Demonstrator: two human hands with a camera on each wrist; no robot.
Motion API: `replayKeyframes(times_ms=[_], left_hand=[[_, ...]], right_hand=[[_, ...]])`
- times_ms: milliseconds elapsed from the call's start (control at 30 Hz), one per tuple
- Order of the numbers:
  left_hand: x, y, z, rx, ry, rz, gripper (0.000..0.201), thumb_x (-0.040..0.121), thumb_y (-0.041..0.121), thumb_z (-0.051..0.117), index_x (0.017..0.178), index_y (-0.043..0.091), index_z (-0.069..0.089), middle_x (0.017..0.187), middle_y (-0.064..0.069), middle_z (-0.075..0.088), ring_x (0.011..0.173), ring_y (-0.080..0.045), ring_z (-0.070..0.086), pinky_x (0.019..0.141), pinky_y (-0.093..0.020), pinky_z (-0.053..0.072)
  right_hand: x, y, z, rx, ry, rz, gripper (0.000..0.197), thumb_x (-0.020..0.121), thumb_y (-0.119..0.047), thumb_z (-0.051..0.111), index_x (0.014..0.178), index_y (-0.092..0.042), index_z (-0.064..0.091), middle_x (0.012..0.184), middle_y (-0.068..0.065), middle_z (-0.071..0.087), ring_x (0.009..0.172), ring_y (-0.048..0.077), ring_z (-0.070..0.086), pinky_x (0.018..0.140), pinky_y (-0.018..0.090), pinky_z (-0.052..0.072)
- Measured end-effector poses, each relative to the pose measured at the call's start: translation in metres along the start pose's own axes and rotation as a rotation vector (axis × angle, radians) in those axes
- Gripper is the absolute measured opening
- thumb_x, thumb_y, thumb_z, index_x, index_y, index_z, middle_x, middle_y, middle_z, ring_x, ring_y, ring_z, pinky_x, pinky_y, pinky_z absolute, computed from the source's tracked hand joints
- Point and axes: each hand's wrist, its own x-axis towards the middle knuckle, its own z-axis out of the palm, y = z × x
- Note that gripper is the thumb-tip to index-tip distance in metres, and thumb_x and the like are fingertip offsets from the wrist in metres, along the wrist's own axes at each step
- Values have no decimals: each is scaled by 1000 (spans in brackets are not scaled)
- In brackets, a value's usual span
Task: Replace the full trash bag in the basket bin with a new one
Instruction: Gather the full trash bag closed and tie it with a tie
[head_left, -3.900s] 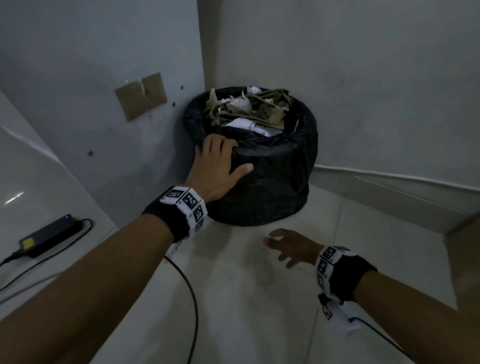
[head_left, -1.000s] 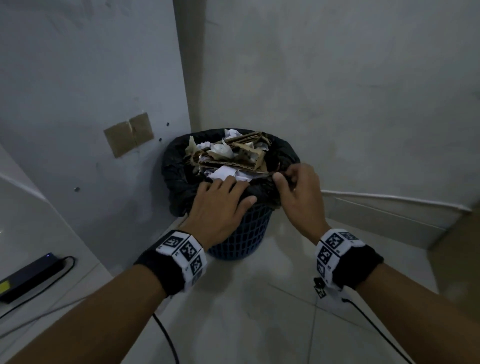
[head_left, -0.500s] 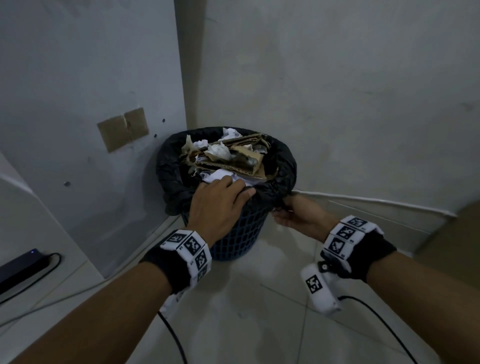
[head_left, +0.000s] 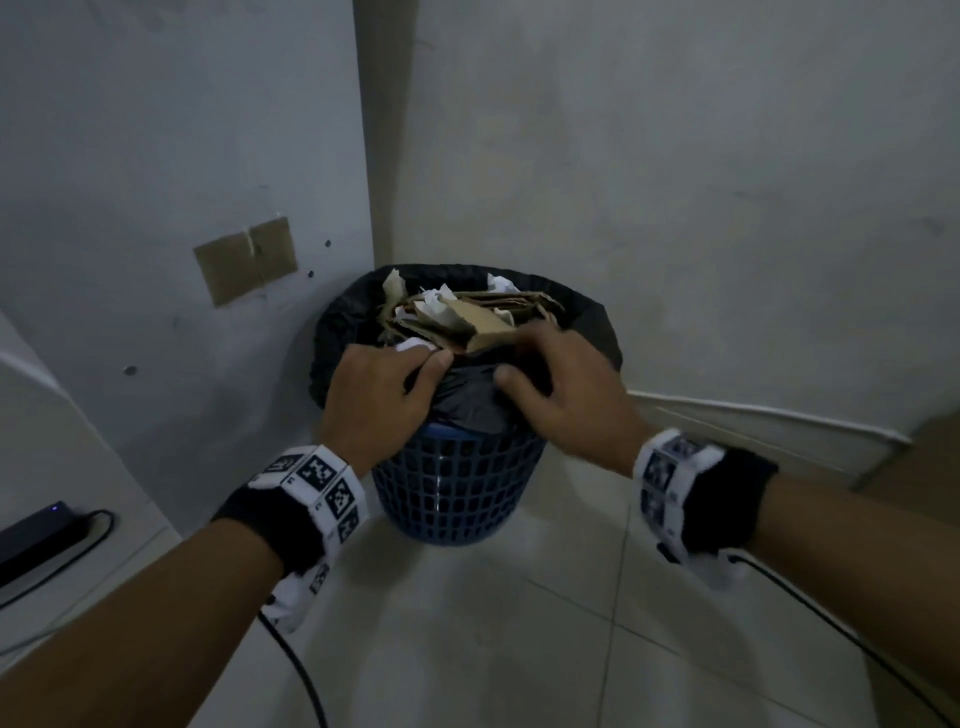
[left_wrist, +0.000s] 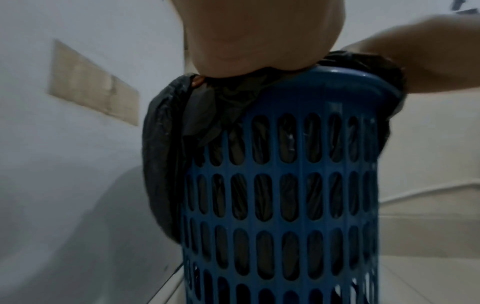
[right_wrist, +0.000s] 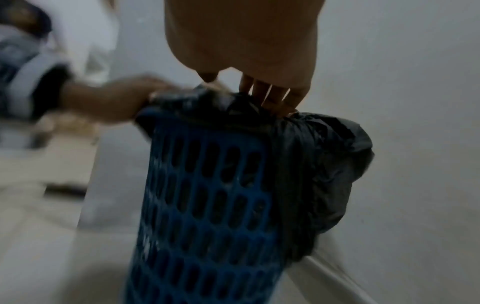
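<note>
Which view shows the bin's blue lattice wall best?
Left wrist: the basket bin fills the frame, slots sharp, black trash bag visible through them. Right wrist shows the same wall, tilted and motion-blurred. Head view shows only a lower strip of it, below the left hand and right hand.

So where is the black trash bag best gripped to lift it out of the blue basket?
Probably the black trash bag by its loose rim, from above at the near side: there it is bunched above the blue basket, where the left hand and right hand hold it.
</note>
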Motion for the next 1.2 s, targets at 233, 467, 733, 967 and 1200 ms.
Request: replayKeyframes(times_ms=[233, 467, 733, 967, 1200], left_hand=[[-10, -21, -21, 182, 97, -54, 24, 94, 32, 48, 90, 14, 64, 92, -6, 63, 85, -29, 55, 76, -37, 39], [-10, 36, -12, -13, -88, 302, 30, 97, 26, 44, 113, 9, 63, 113, -7, 63, 102, -21, 57, 85, -33, 45], [-15, 63, 19, 253, -285, 17, 57, 96, 54, 29, 137, 18, 44, 126, -1, 58, 111, -23, 50, 92, -37, 34], [-17, 66, 31, 349, -224, -2, 47, 98, 52, 29, 118, 24, 60, 103, 1, 68, 98, -26, 54, 86, -41, 33], [-15, 59, 30, 285, -107, 63, 35, 100, 35, 36, 78, 20, 58, 73, 3, 61, 75, -23, 51, 77, -38, 33]], right_hand=[[-23, -3, 39, -235, 74, -207, 46, 103, -36, 23, 86, -16, 61, 82, -1, 63, 82, 22, 48, 76, 34, 31], [-20, 0, 24, 185, 322, -49, 15, 99, -20, 49, 96, -10, 60, 92, 2, 58, 85, 16, 48, 76, 26, 37], [-39, 40, 24, 564, 12, 1019, 74, 88, -73, 27, 139, -20, 35, 132, 10, 52, 113, 32, 56, 92, 40, 46], [-24, 29, 11, 1307, 26, 1237, 18, 100, -12, 41, 90, -9, 56, 82, 9, 57, 60, 17, 55, 58, 28, 51], [-11, 29, -19, 903, 527, 855, 15, 94, -7, 53, 108, -12, 52, 81, 5, 59, 64, 16, 58, 56, 28, 53]])
